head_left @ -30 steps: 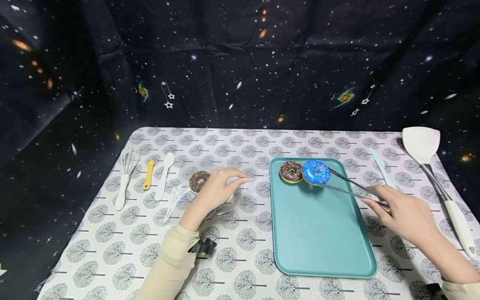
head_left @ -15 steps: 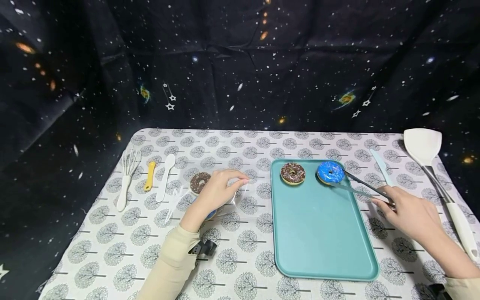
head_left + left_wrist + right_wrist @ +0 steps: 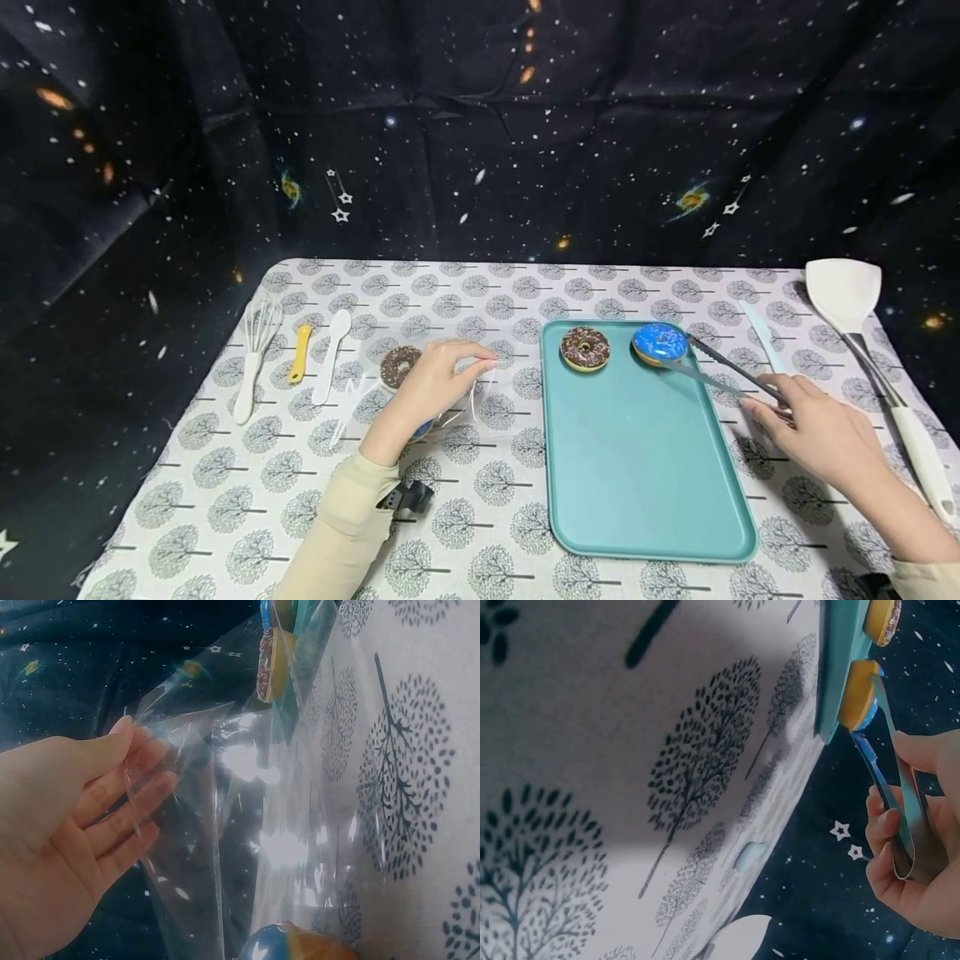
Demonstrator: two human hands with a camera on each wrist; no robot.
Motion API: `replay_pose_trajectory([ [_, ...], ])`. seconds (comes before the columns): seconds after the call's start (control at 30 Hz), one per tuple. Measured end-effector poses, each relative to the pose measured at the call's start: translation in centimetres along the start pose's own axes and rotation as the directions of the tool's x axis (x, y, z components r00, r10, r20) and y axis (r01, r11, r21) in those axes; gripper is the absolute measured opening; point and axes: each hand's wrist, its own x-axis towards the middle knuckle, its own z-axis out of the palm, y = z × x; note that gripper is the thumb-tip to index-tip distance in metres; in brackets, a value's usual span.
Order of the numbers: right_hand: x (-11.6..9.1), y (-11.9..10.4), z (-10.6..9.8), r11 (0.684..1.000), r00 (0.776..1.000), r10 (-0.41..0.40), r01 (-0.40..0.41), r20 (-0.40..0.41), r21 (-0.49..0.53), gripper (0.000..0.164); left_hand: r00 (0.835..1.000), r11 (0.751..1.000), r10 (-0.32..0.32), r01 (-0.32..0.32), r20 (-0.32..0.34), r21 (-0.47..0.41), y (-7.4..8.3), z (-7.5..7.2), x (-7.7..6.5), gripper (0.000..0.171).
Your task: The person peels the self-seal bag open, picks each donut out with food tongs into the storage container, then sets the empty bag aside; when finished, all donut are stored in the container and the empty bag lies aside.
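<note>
My left hand [image 3: 442, 375] pinches the edge of a clear plastic bag [image 3: 180, 847] between thumb and fingertips. In the bag lie a chocolate doughnut [image 3: 399, 365] and a blue one [image 3: 422, 430], mostly hidden by the hand. My right hand [image 3: 821, 425] grips metal tongs [image 3: 738, 367] near the bend. The tongs' tips are at a blue-iced doughnut [image 3: 660, 342] at the far right corner of the teal tray [image 3: 637, 467]; whether they press on it I cannot tell. Left of it on the tray sits another chocolate doughnut [image 3: 585, 348] with sprinkles.
Left of the bag lie a whisk [image 3: 255, 358], a yellow-handled small tool [image 3: 299, 353] and a white spoon [image 3: 332, 354]. Beyond the tray's right side are a pale blue knife [image 3: 761, 333] and a white spatula [image 3: 847, 292]. A dark starry cloth [image 3: 480, 133] hangs behind the table.
The tongs have carried the blue doughnut rightward, away from the chocolate one, and down to the tray's far right corner. It now looks slightly tilted. The left hand has stayed put.
</note>
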Motion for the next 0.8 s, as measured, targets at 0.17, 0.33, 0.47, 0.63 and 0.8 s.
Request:
replay_pose_trajectory([
  [0.17, -0.2, -0.4, -0.6, 0.999, 1.000, -0.007, 0.007, -0.022, 0.035, 0.052, 1.000, 1.000, -0.004, 0.004, 0.001, 0.005, 0.1, 0.0, 0.0, 0.017],
  [0.33, -0.1, -1.6, -0.8, 0.992, 0.992, -0.112, 0.114, -0.057, 0.048, 0.047, 1.000, 1.000, -0.003, 0.003, 0.003, 0.003, 0.1, 0.0, 0.0, 0.015],
  [0.47, 0.3, -3.3, -0.3, 0.967, 0.966, -0.245, 0.250, -0.089, 0.051, 0.041, 1.000, 1.000, -0.009, 0.009, 0.005, -0.003, 0.0, -0.1, 0.0, 0.015],
  [0.63, 1.4, -5.9, 0.2, 0.916, 0.907, -0.393, 0.400, -0.153, 0.021, 0.039, 1.000, 1.000, -0.027, 0.027, 0.006, -0.005, 0.1, -0.3, -0.1, 0.017],
  [0.8, 3.0, -8.5, 0.8, 0.848, 0.826, -0.521, 0.530, -0.217, -0.016, 0.041, 0.999, 0.999, -0.033, 0.033, 0.000, -0.008, 0.3, -0.4, -0.1, 0.018],
])
